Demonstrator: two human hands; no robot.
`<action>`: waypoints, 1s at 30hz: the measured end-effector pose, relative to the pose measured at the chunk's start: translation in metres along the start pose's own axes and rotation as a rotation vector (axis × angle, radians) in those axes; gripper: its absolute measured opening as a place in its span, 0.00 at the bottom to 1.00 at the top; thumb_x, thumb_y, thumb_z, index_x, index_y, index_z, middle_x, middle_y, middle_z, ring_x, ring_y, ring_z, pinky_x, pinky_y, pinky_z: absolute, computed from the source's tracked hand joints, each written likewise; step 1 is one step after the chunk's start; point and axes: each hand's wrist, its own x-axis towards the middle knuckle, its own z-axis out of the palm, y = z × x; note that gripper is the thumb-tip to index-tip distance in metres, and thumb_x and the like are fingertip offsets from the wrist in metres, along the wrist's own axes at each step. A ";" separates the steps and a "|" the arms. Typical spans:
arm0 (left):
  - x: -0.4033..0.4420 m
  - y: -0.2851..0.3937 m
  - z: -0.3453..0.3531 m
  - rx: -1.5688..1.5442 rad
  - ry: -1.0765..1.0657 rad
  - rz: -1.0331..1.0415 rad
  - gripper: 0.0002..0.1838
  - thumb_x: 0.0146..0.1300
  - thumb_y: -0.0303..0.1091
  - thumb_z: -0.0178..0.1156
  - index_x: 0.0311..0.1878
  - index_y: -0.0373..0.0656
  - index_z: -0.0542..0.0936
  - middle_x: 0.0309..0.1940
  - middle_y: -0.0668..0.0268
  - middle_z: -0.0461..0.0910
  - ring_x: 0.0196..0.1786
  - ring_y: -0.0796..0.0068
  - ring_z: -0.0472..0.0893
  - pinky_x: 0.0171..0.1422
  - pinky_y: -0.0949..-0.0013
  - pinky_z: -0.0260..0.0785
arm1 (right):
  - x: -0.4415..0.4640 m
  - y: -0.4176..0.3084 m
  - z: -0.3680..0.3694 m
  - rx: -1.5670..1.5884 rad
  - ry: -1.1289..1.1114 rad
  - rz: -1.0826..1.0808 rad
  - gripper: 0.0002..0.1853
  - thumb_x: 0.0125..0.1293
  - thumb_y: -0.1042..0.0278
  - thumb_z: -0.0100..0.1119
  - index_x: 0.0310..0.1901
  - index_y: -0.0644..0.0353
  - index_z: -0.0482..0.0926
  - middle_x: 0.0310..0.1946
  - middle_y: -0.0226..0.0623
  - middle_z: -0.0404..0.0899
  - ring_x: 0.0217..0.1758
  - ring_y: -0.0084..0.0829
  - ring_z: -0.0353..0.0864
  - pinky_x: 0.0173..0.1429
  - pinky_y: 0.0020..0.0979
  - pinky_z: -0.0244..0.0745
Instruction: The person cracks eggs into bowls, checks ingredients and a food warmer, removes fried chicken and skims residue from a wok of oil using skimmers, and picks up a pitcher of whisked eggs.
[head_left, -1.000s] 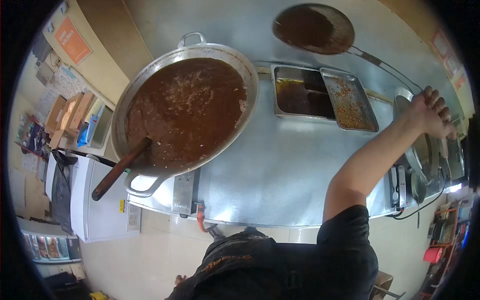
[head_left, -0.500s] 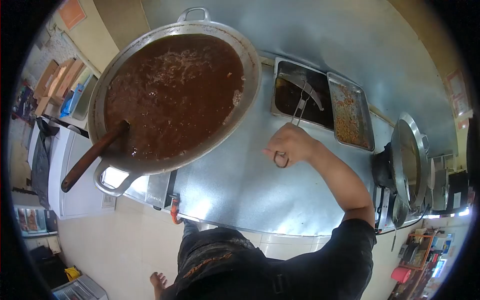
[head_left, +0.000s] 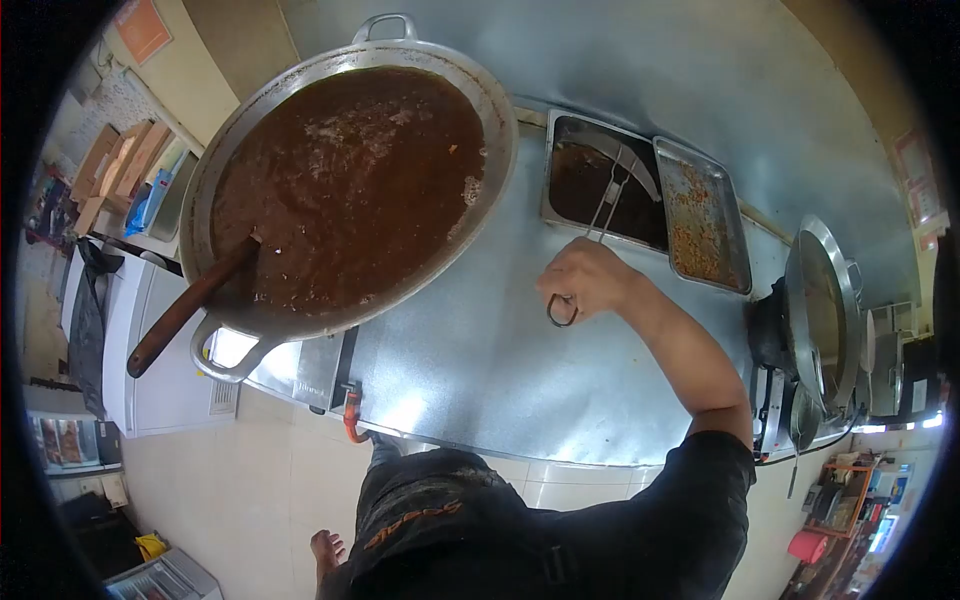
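My right hand [head_left: 585, 280] is closed around the metal handle of a long-handled skimmer [head_left: 610, 195], whose ring end sticks out below my fist. The skimmer's wide head, with a pale curved edge, lies in a rectangular metal pan [head_left: 547, 190] of dark liquid; part of the head is hidden. My left hand [head_left: 328, 549] hangs low beside my body over the floor, empty, with its fingers loosely apart. A large metal wok [head_left: 500, 150] full of brown bubbling liquid stands at the left, and a wooden-handled utensil [head_left: 195, 305] leans out over its rim.
Beside the pan is a shallow metal tray [head_left: 742, 262] with brown crumbs. A steel counter [head_left: 480, 390] runs in front of me. Another wok [head_left: 825, 300] stands at the right end. An orange-red hose fitting [head_left: 352, 415] projects at the counter's front edge.
The skimmer's head has shifted slightly up and right within the pan, and my right hand has risen a little with it. My left hand has moved slightly right and up.
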 end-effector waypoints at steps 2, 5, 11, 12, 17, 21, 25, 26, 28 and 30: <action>-0.007 0.002 0.004 -0.072 0.049 -0.053 0.23 0.62 0.42 0.49 0.60 0.46 0.66 0.47 0.53 0.75 0.46 0.51 0.76 0.47 0.46 0.67 | -0.004 0.007 0.008 -0.025 -0.026 0.045 0.11 0.29 0.74 0.63 0.18 0.56 0.70 0.13 0.32 0.70 0.20 0.39 0.72 0.23 0.39 0.62; -0.008 0.005 -0.002 -0.096 0.035 -0.051 0.23 0.63 0.42 0.49 0.60 0.46 0.65 0.49 0.53 0.75 0.48 0.52 0.75 0.49 0.47 0.67 | -0.011 0.017 0.030 0.006 -0.115 0.114 0.10 0.31 0.72 0.64 0.18 0.56 0.71 0.14 0.35 0.71 0.20 0.41 0.73 0.24 0.38 0.64; 0.015 0.020 -0.018 -0.092 -0.070 -0.009 0.24 0.64 0.43 0.48 0.61 0.46 0.65 0.52 0.54 0.73 0.52 0.53 0.73 0.53 0.49 0.65 | -0.033 -0.027 0.071 -0.355 -0.523 0.302 0.11 0.37 0.72 0.65 0.28 0.53 0.79 0.33 0.35 0.80 0.47 0.37 0.77 0.53 0.40 0.69; 0.021 0.024 -0.021 -0.089 -0.093 -0.002 0.24 0.64 0.43 0.48 0.61 0.46 0.65 0.53 0.54 0.73 0.53 0.54 0.73 0.54 0.49 0.65 | -0.042 -0.035 0.076 -0.402 -0.549 0.316 0.15 0.39 0.72 0.65 0.34 0.52 0.79 0.39 0.35 0.79 0.52 0.37 0.74 0.58 0.41 0.65; 0.073 0.058 -0.043 -0.068 -0.226 0.036 0.24 0.65 0.44 0.47 0.62 0.46 0.64 0.56 0.55 0.72 0.57 0.55 0.71 0.57 0.50 0.64 | -0.069 -0.118 0.096 -0.445 -0.437 0.541 0.28 0.47 0.71 0.62 0.55 0.51 0.74 0.59 0.40 0.69 0.66 0.40 0.63 0.71 0.47 0.55; 0.181 0.096 -0.045 -0.081 -0.332 -0.001 0.25 0.65 0.46 0.48 0.63 0.46 0.65 0.55 0.56 0.74 0.51 0.56 0.75 0.51 0.52 0.70 | -0.059 -0.214 0.141 -0.171 0.048 0.937 0.26 0.50 0.72 0.60 0.55 0.54 0.73 0.60 0.42 0.68 0.65 0.44 0.65 0.67 0.45 0.62; 0.202 0.169 -0.027 0.176 -0.578 0.098 0.22 0.63 0.45 0.51 0.57 0.47 0.67 0.51 0.56 0.71 0.49 0.57 0.72 0.49 0.49 0.69 | -0.086 -0.329 0.222 -0.129 0.368 1.235 0.23 0.54 0.70 0.59 0.54 0.55 0.72 0.58 0.45 0.69 0.59 0.47 0.69 0.60 0.44 0.68; 0.200 0.180 -0.016 0.273 -0.560 0.140 0.21 0.63 0.45 0.51 0.56 0.46 0.68 0.50 0.55 0.71 0.49 0.57 0.72 0.50 0.49 0.69 | -0.098 -0.365 0.240 -0.095 0.371 1.349 0.22 0.55 0.69 0.59 0.53 0.56 0.72 0.56 0.45 0.70 0.58 0.47 0.70 0.59 0.45 0.69; 0.224 0.204 0.006 0.366 -0.600 0.126 0.23 0.63 0.43 0.50 0.60 0.47 0.66 0.47 0.59 0.77 0.45 0.59 0.76 0.46 0.52 0.69 | -0.124 -0.430 0.279 -0.009 0.405 1.561 0.21 0.55 0.67 0.59 0.53 0.56 0.73 0.53 0.46 0.72 0.55 0.48 0.73 0.57 0.45 0.71; 0.201 0.213 0.032 0.389 -0.627 0.191 0.18 0.65 0.42 0.48 0.52 0.41 0.69 0.48 0.55 0.73 0.49 0.54 0.74 0.52 0.46 0.69 | -0.163 -0.496 0.332 0.102 0.433 1.777 0.22 0.55 0.65 0.60 0.52 0.56 0.73 0.49 0.47 0.74 0.51 0.50 0.75 0.55 0.45 0.72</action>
